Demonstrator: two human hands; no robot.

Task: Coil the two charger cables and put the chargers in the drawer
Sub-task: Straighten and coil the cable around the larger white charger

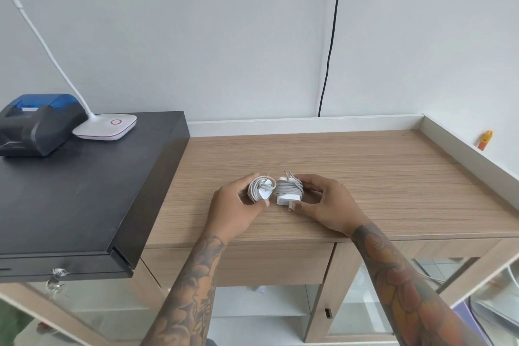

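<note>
1. We are curling our left hand [234,199] around the left charger [262,188], its cable already coiled, thumb and fingers pinching it.
2. Our right hand [325,202] is gripping the right charger [288,191], cable wound round it.
3. Both are sitting side by side, touching, on the wooden desk [365,177].
4. The drawer [252,264] is sitting closed beneath the near edge.

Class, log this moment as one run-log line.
left hand: grips coiled left charger | right hand: grips coiled right charger | both on wooden desk | drawer: closed
</note>
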